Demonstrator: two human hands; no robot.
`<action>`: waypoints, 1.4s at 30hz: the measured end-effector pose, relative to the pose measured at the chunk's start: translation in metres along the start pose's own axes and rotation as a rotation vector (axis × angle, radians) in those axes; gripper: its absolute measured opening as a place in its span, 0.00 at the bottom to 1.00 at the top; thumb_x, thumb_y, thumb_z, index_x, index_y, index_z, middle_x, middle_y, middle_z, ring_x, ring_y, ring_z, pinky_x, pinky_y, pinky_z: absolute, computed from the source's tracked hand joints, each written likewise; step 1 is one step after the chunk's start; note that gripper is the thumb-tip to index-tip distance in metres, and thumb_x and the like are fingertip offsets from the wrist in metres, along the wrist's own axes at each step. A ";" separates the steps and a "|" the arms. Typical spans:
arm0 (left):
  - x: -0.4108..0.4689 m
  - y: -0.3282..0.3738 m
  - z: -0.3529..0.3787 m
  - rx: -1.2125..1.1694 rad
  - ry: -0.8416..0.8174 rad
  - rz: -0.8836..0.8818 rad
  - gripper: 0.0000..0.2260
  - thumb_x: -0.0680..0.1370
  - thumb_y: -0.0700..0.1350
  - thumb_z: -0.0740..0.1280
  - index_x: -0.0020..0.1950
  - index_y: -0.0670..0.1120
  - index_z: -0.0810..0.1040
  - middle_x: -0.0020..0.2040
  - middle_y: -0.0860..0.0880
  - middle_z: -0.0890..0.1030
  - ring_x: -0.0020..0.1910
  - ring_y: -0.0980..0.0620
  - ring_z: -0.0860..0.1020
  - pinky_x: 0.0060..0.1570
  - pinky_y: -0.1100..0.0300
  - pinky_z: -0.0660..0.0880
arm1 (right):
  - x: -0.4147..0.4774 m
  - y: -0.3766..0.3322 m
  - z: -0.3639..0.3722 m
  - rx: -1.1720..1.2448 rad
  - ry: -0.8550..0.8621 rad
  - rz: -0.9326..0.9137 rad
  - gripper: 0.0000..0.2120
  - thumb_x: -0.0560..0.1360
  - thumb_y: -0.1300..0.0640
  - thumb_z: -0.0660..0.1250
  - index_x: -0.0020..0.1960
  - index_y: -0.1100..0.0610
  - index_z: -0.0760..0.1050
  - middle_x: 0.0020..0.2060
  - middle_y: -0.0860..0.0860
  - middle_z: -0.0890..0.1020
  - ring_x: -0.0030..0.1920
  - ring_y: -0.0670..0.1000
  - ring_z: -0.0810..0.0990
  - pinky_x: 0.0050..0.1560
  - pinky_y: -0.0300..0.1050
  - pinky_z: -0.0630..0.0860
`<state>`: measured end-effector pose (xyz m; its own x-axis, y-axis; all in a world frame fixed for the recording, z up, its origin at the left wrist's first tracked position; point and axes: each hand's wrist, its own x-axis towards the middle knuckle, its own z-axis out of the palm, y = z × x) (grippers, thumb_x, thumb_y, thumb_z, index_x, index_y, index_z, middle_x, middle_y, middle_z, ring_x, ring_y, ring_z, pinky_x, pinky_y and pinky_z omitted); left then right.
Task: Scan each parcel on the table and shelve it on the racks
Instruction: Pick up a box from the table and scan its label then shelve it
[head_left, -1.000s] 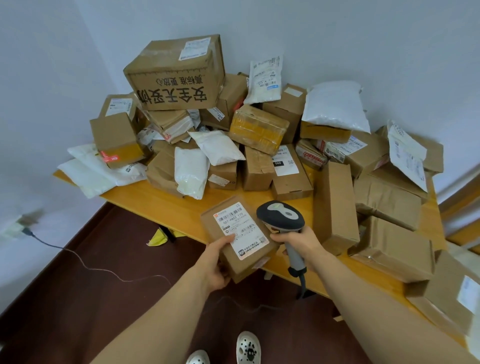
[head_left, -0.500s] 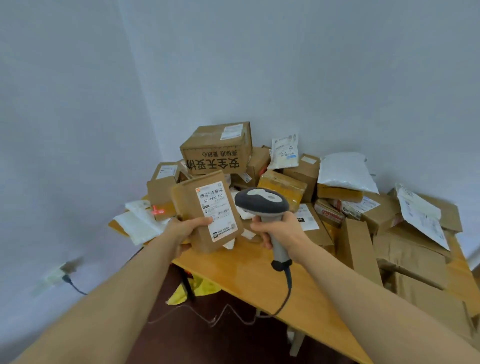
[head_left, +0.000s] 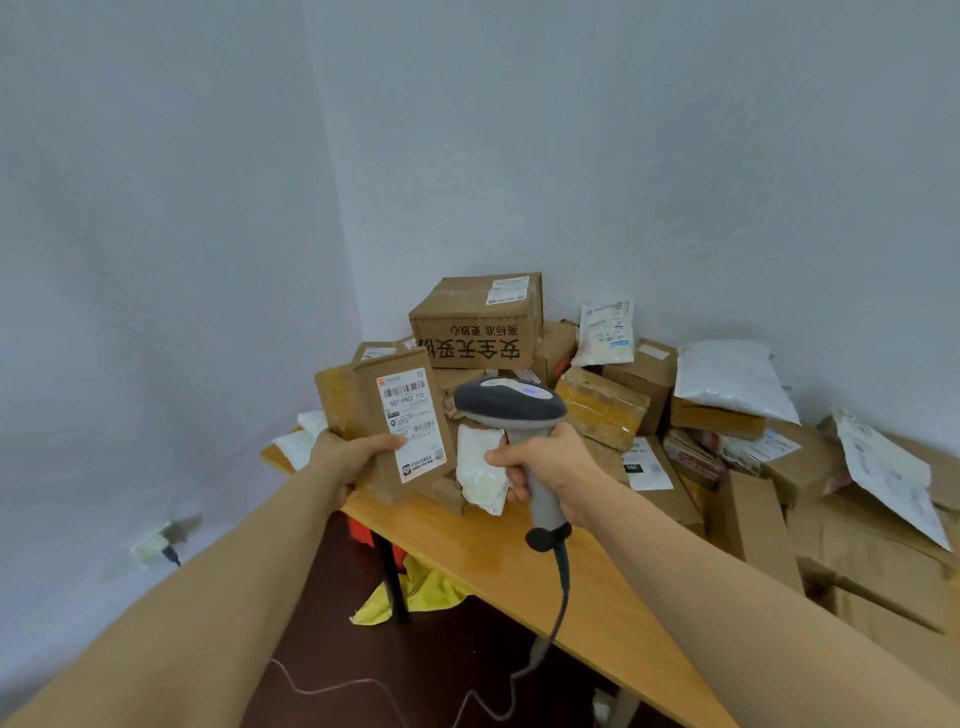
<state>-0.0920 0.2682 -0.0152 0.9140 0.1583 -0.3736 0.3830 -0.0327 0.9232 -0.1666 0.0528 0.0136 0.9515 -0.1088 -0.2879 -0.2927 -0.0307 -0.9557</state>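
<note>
The left hand (head_left: 353, 457) grips the parcel (head_left: 363, 410) at its lower edge, thumb across the front. The right hand (head_left: 550, 462) is wrapped round the handle of the scanner (head_left: 511, 405). A second ago the parcel lay tilted low over the near edge of the surface (head_left: 493, 551). It is now raised and upright, clear of the surface, with its label (head_left: 413, 421) facing the camera, just left of the scanner head. A small blue light (head_left: 530, 391) shows on top of the scanner, where none showed before. That probably means a read has been made or is under way, so shelving would come next.

The scanner's window faces away, so whether it is aimed at the barcode cannot be told. The left fingers behind the parcel are hidden, and the label's small print is unreadable. The cable (head_left: 563, 587) drops below the surface. Beyond, the pile (head_left: 478, 322) runs off the right edge. No racks are in view.
</note>
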 end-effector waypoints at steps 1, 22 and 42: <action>0.001 -0.001 -0.002 0.002 0.002 0.002 0.31 0.68 0.40 0.78 0.68 0.41 0.67 0.63 0.44 0.76 0.52 0.49 0.72 0.49 0.52 0.70 | 0.000 0.000 0.002 0.000 -0.006 0.002 0.09 0.70 0.67 0.73 0.37 0.61 0.73 0.25 0.56 0.72 0.22 0.50 0.68 0.27 0.42 0.72; -0.053 -0.078 -0.101 -0.190 -0.211 -0.218 0.18 0.72 0.54 0.72 0.59 0.50 0.79 0.48 0.48 0.86 0.49 0.47 0.82 0.44 0.51 0.78 | 0.003 0.076 0.099 0.271 -0.038 0.140 0.16 0.68 0.64 0.77 0.54 0.62 0.79 0.47 0.59 0.84 0.47 0.59 0.83 0.41 0.50 0.82; -0.398 -0.242 -0.349 -0.517 0.650 -0.159 0.22 0.69 0.52 0.74 0.61 0.50 0.78 0.51 0.46 0.85 0.42 0.49 0.83 0.35 0.60 0.76 | -0.258 0.144 0.359 -0.187 -0.983 0.073 0.12 0.64 0.68 0.78 0.46 0.61 0.81 0.44 0.59 0.85 0.44 0.58 0.83 0.42 0.50 0.79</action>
<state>-0.5955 0.5577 -0.0585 0.5352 0.6640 -0.5221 0.2466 0.4683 0.8485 -0.4201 0.4330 -0.0718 0.5621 0.7501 -0.3486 -0.2828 -0.2218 -0.9332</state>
